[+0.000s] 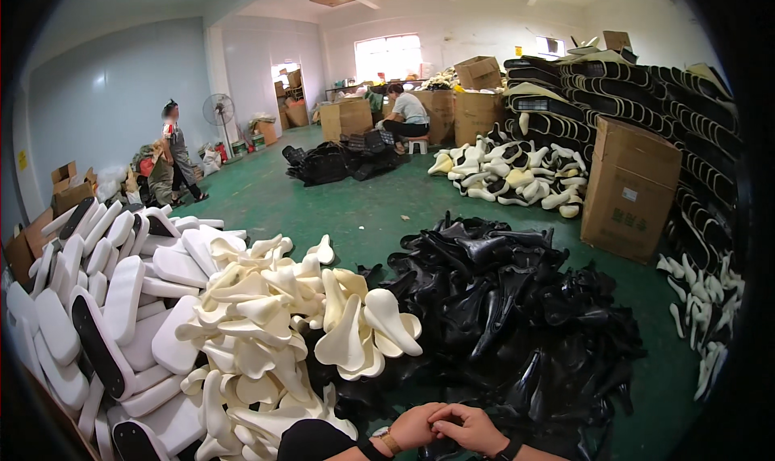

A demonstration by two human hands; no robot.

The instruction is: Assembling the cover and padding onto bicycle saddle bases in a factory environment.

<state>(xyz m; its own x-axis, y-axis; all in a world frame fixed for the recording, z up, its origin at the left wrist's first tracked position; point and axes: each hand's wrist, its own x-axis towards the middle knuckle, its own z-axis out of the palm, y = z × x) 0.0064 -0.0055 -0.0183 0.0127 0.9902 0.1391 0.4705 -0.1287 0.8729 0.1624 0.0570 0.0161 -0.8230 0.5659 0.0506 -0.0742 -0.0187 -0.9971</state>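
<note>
At the lower edge, my left hand (412,427) and my right hand (471,431) meet, with fingers curled together. Whatever lies between them, if anything, is hidden. A heap of cream bicycle saddle pads (343,332) rises to the left of my hands. Just beyond my hands and to their right spreads a large pile of glossy black saddle shells (517,299). White oblong cushions (124,293), some showing black undersides, are heaped at the far left. My dark-clothed knee (316,440) shows beside my left forearm.
Right of the black pile stands a tall cardboard box (632,188), before stacked black, cream-edged pads (613,90). More saddle pads (517,170) lie on the green floor (347,219). One person (409,110) sits near black bundles (343,161); another person (179,154) stands at left.
</note>
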